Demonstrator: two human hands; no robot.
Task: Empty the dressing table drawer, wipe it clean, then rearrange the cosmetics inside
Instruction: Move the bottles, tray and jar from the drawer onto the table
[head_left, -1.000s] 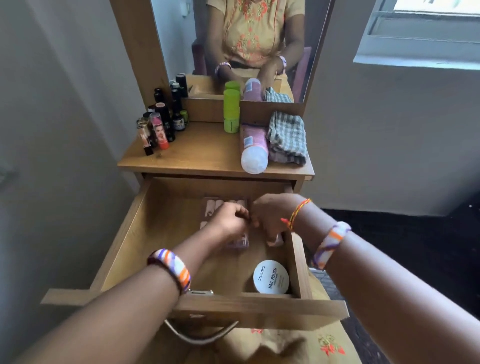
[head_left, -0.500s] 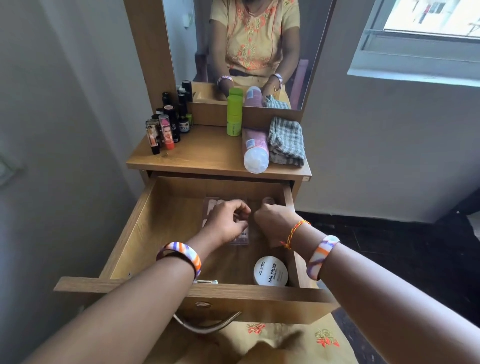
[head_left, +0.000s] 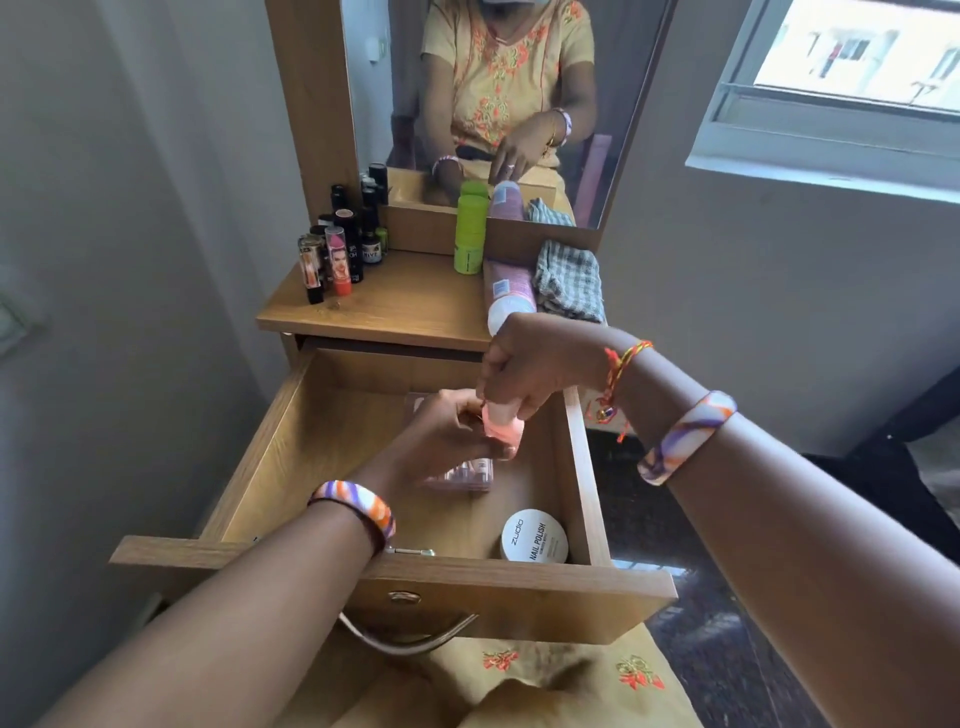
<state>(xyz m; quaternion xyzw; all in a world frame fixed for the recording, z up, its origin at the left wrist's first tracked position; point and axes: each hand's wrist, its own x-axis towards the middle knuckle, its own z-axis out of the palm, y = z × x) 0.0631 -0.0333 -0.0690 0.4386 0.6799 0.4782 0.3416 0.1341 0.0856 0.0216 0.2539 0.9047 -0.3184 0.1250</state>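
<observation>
Pink bottle (head_left: 500, 423) pinched upright in my right hand (head_left: 535, 371) above drawer's (head_left: 587, 467) back-right corner; left hand (head_left: 441, 434) curled beside it, grip unclear.

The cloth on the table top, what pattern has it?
The cloth is grey-and-white checked; the head view shows it.

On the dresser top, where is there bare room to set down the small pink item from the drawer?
Bare wood lies in the middle of the dresser top, between the lipstick cluster at the left and the green bottle and lying pink bottle. The right side is crowded by that bottle and the checked cloth.
</observation>
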